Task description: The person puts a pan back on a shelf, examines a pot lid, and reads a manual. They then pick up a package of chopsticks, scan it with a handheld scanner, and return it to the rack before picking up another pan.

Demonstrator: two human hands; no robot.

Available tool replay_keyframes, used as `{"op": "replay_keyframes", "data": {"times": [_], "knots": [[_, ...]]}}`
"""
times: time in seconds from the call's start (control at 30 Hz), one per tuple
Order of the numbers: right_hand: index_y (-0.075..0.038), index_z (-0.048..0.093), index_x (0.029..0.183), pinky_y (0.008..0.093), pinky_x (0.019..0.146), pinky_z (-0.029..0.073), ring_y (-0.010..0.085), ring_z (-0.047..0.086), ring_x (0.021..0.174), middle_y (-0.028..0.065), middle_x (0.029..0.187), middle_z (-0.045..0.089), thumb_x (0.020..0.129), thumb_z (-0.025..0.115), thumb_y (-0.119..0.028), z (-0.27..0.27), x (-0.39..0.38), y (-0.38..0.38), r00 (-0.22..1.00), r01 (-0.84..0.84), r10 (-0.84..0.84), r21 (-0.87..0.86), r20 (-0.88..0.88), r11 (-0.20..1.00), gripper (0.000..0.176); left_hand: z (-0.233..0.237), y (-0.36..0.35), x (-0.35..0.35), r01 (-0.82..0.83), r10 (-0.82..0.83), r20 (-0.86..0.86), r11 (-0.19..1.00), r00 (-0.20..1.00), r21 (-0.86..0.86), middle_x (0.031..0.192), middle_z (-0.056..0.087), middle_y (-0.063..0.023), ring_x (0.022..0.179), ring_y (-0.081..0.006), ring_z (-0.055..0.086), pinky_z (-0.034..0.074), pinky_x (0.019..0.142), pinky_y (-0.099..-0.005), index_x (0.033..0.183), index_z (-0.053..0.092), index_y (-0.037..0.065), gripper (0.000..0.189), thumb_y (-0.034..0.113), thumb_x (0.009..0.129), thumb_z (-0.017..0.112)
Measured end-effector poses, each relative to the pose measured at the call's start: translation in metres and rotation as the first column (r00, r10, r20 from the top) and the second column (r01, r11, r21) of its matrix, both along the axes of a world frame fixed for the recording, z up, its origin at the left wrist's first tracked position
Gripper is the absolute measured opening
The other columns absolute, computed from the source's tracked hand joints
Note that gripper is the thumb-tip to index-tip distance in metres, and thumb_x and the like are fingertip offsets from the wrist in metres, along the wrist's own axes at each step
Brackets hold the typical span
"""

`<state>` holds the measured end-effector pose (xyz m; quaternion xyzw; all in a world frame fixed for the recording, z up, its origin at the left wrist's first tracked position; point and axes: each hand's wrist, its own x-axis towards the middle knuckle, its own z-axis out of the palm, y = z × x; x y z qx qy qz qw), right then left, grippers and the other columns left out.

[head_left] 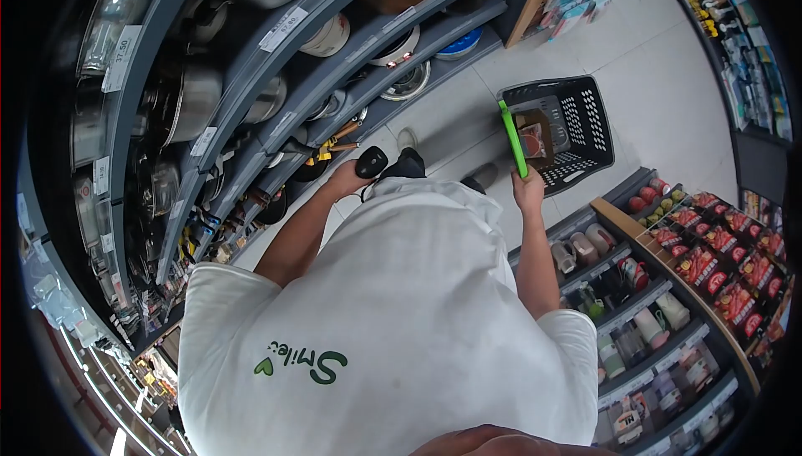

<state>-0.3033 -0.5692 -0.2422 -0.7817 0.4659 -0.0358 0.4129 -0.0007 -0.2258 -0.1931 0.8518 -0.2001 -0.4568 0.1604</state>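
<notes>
The right hand point(527, 189) is grasping a black plastic basket point(603, 142) by its green handle point(513, 140); the left hand point(344, 180), grip unclear, is touching a rounded black object point(371, 163).

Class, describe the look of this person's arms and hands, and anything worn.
Short, loose white sleeves end above bare forearms. Neither the left hand nor the right hand shows a glove. The white shirt has green "Smile" lettering.

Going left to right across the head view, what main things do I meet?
Price label reading 37.50 → steel pot → left hand → pale shoe → dark basket → red packets. The right hand and green handle overlap the basket's span, so they are left out.
</notes>
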Motion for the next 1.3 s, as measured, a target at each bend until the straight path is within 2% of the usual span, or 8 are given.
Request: {"op": "replay_keyframes", "data": {"times": [0.03, 0.2, 0.37, 0.63, 0.8, 1.0, 1.23, 1.3], "knots": [[-0.001, 0.058, 0.081, 0.0403, 0.064, 0.046, 0.0363, 0.058, 0.066, 0.0196, 0.069, 0.059, 0.087, 0.063, -0.031, 0.000, -0.001, -0.001, 1.000, -0.009, 0.009, 0.003, 0.001, 1.000, 0.031, 0.000, -0.003, -0.001, 0.061, -0.061, -0.024, 0.998, 0.998, 0.008, 0.098, 0.069, -0.0193, 0.095, -0.0345, 0.065, 0.050, 0.082, -0.0384, 0.099, 0.069, 0.003, 0.042, 0.036, 0.073, 0.074], [-0.002, 0.059, 0.081, 0.0419, 0.065, 0.046, 0.0375, 0.060, 0.070, 0.0202, 0.072, 0.060, 0.086, 0.063, -0.033, 0.002, -0.003, -0.003, 1.000, 0.006, -0.006, -0.005, -0.004, 1.000, 0.031, 0.004, -0.014, -0.002, 0.084, -0.085, 0.005, 0.996, 0.996, 0.035, 0.098, 0.069, -0.0196, 0.094, -0.0350, 0.065, 0.049, 0.082, -0.0385, 0.098, 0.068, 0.003, 0.041, 0.033, 0.072, 0.075], [-0.004, 0.061, 0.083, 0.0435, 0.067, 0.047, 0.0391, 0.062, 0.076, 0.0202, 0.076, 0.063, 0.086, 0.063, -0.035, 0.000, -0.008, -0.007, 0.999, 0.026, -0.026, -0.010, -0.033, 1.000, 0.031, 0.006, -0.016, 0.001, 0.061, -0.061, 0.059, 0.998, 0.996, 0.000, 0.098, 0.069, -0.0184, 0.094, -0.0341, 0.066, 0.050, 0.082, -0.0396, 0.098, 0.068, 0.003, 0.044, 0.033, 0.068, 0.081], [-0.006, 0.064, 0.089, 0.0440, 0.069, 0.048, 0.0397, 0.063, 0.080, 0.0207, 0.080, 0.064, 0.084, 0.064, -0.036, 0.001, -0.008, -0.010, 0.999, 0.004, -0.005, -0.005, -0.053, 1.000, 0.031, 0.004, -0.015, -0.019, 0.048, -0.050, 0.025, 0.996, 0.998, 0.079, 0.101, 0.068, -0.0182, 0.098, -0.0347, 0.064, 0.050, 0.085, -0.0403, 0.102, 0.067, 0.005, 0.047, 0.037, 0.069, 0.079], [-0.007, 0.066, 0.092, 0.0453, 0.071, 0.049, 0.0401, 0.063, 0.083, 0.0206, 0.084, 0.065, 0.083, 0.064, -0.037, 0.002, -0.011, -0.024, 0.997, -0.009, 0.009, 0.001, -0.076, 1.000, 0.031, 0.010, -0.015, -0.031, 0.148, -0.153, 0.045, 0.983, 0.987, 0.106, 0.101, 0.068, -0.0180, 0.098, -0.0354, 0.064, 0.049, 0.085, -0.0403, 0.103, 0.067, 0.006, 0.047, 0.037, 0.071, 0.078], [-0.011, 0.067, 0.093, 0.0473, 0.073, 0.049, 0.0403, 0.063, 0.086, 0.0192, 0.088, 0.067, 0.084, 0.063, -0.042, 0.005, -0.016, -0.047, 0.987, 0.019, -0.027, -0.053, -0.159, 0.998, 0.033, 0.027, -0.018, -0.039, 0.099, -0.106, 0.061, 0.990, 0.992, 0.100, 0.101, 0.068, -0.0184, 0.098, -0.0358, 0.064, 0.049, 0.085, -0.0403, 0.102, 0.067, 0.005, 0.045, 0.035, 0.071, 0.078], [-0.010, 0.067, 0.095, 0.0462, 0.074, 0.049, 0.0391, 0.063, 0.087, 0.0182, 0.089, 0.067, 0.083, 0.064, -0.044, 0.011, -0.021, -0.064, 0.989, 0.015, -0.021, -0.040, -0.148, 0.999, 0.036, 0.027, -0.007, -0.046, 0.069, -0.085, 0.111, 0.988, 0.990, 0.138, 0.100, 0.068, -0.0187, 0.098, -0.0356, 0.064, 0.049, 0.084, -0.0401, 0.102, 0.066, 0.004, 0.045, 0.034, 0.071, 0.079], [-0.008, 0.067, 0.100, 0.0453, 0.076, 0.049, 0.0377, 0.063, 0.089, 0.0185, 0.092, 0.067, 0.080, 0.068, -0.046, 0.010, -0.022, -0.064, 0.993, 0.006, -0.012, -0.052, -0.121, 0.999, 0.043, 0.025, -0.003, -0.048, 0.049, -0.070, 0.136, 0.988, 0.988, 0.150, 0.098, 0.068, -0.0188, 0.097, -0.0359, 0.064, 0.050, 0.083, -0.0404, 0.101, 0.066, 0.004, 0.045, 0.035, 0.071, 0.079]]}}
